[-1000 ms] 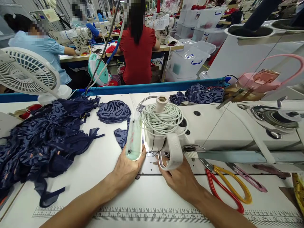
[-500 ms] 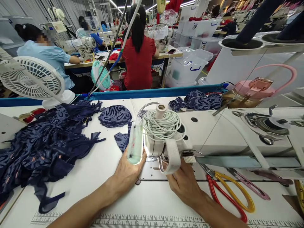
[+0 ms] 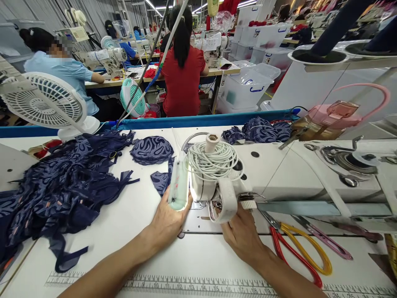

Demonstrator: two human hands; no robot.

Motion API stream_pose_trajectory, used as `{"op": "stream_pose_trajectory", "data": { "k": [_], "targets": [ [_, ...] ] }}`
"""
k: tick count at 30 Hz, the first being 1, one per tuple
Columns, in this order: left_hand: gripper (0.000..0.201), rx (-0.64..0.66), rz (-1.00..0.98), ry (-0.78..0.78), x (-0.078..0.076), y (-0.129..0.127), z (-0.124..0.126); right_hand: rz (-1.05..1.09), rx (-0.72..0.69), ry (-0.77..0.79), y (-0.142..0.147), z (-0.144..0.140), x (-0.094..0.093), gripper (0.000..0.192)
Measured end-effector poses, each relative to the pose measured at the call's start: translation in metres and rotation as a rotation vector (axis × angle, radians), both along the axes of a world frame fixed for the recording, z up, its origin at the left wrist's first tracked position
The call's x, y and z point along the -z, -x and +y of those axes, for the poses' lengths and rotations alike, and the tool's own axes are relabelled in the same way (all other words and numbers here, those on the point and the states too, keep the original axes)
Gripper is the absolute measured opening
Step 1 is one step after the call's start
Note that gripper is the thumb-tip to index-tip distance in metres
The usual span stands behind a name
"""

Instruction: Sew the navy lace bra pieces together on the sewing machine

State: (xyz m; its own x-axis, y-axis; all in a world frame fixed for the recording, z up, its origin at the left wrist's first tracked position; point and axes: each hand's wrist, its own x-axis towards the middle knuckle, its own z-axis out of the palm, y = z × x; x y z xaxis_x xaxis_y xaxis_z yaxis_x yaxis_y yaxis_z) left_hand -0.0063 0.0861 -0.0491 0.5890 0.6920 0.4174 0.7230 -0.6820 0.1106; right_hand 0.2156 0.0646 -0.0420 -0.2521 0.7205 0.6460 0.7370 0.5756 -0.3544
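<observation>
My left hand [image 3: 166, 221] rests on the white table left of the sewing machine's needle area, thumb stretched forward. A pale green, lit lamp [image 3: 179, 184] covers most of its fingers. Just beyond them lies a navy lace fabric piece [image 3: 160, 182]; whether they grip it is hidden. My right hand [image 3: 243, 234] is right of the needle area, fingers curled in under the sewing machine head [image 3: 228, 198]. The head hides the fingertips and whatever they hold. A coil of pale cord [image 3: 214, 161] sits on top of the machine.
A heap of navy lace garments [image 3: 71, 182] lies left; a navy lace cup [image 3: 151, 150] sits behind my left hand. Scissors [image 3: 305, 246] with red and yellow handles and pink snips [image 3: 330, 242] lie right. A white fan [image 3: 49, 101] stands at far left. Co-workers sit ahead.
The view has shifted slightly, so the scene sits a little higher and further right. Both hands stay in nearly the same place beside the needle area.
</observation>
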Motion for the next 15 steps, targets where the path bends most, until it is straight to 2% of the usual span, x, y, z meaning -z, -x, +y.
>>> {"op": "stream_pose_trajectory", "data": {
  "k": [6, 12, 15],
  "targets": [
    [0.044, 0.044, -0.008, 0.014, 0.006, 0.005, 0.003, -0.031, 0.026, 0.011, 0.000, 0.001, -0.002, 0.024],
    [0.053, 0.068, 0.013, 0.047, -0.002, 0.008, 0.006, -0.037, 0.032, 0.004, 0.002, 0.001, -0.006, 0.026],
    [0.051, 0.102, 0.007, 0.068, -0.006, 0.010, 0.006, -0.034, 0.025, 0.016, 0.002, 0.001, -0.006, 0.025]
  ]
}}
